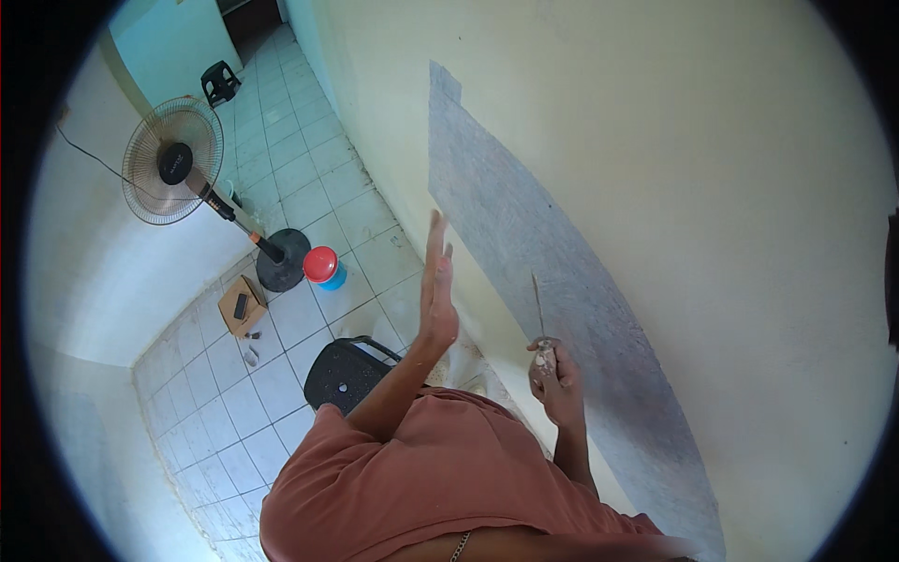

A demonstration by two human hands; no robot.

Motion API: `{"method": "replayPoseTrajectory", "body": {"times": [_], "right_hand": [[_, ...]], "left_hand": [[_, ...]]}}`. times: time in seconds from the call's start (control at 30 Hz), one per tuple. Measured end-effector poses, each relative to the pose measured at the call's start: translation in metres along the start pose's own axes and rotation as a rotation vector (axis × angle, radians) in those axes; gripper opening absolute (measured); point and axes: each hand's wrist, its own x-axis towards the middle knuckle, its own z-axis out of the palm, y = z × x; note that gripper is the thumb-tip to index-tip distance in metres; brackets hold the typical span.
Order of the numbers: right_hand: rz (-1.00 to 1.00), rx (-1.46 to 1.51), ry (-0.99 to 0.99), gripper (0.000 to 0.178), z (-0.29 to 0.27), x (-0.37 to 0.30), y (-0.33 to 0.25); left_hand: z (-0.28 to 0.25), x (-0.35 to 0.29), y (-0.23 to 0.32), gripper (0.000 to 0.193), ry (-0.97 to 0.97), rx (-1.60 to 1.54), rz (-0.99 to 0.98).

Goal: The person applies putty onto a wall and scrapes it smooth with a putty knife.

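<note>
My right hand (pixel 560 389) is closed around the plaster-smeared handle of a putty knife (pixel 538 307). Its thin blade points up and away, seen nearly edge-on in front of the wall. On the pale cream wall (pixel 712 187) runs a long grey patch (pixel 524 215), curved along its right side; whether the blade touches it I cannot tell. My left hand (pixel 438 300) is raised beside the patch's left edge, fingers stretched out flat and seen from the side. Nothing shows in it, and some whitish residue marks its skin.
Left of my left forearm stands a black plastic stool (pixel 339 373). Farther off are a blue bucket (pixel 331 278) with a red lid, a pedestal fan (pixel 176 164), and a cardboard box (pixel 242 307) with a dark object on it. Another black stool (pixel 220 84) stands far down the tiled floor (pixel 295 323).
</note>
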Motion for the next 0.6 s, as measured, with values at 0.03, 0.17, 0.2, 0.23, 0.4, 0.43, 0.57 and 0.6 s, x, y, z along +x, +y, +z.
{"method": "replayPoseTrajectory", "body": {"times": [0.03,0.17,0.2,0.23,0.4,0.43,0.57,0.6], "right_hand": [[0.033,-0.001,-0.001,0.022,-0.012,-0.002,0.003],[-0.073,-0.277,-0.063,0.024,-0.05,-0.011,0.019],[-0.077,-0.289,-0.072,0.024,-0.055,-0.012,0.018],[-0.109,-0.376,-0.09,0.025,-0.054,-0.013,0.018],[0.04,-0.721,-0.226,0.038,-0.031,-0.004,0.033],[0.035,-0.721,-0.241,0.038,-0.029,-0.003,0.034],[0.095,-0.791,-0.467,0.041,-0.014,0.008,0.021],[0.04,-0.675,-0.445,0.037,-0.012,0.01,0.02]], "left_hand": [[-0.006,-0.003,-0.003,0.056,0.006,0.016,-0.045],[-0.008,-0.027,-0.022,0.049,-0.011,-0.011,-0.163],[0.001,-0.036,-0.027,0.046,-0.043,-0.074,-0.188],[0.013,-0.045,-0.028,0.046,-0.031,-0.078,-0.181],[0.073,-0.073,-0.023,0.045,-0.185,-0.231,-0.276],[0.071,-0.073,-0.022,0.045,-0.171,-0.227,-0.272],[0.042,-0.074,-0.029,0.051,-0.04,-0.283,-0.326],[0.037,-0.074,-0.025,0.052,0.023,-0.29,-0.315]]}}
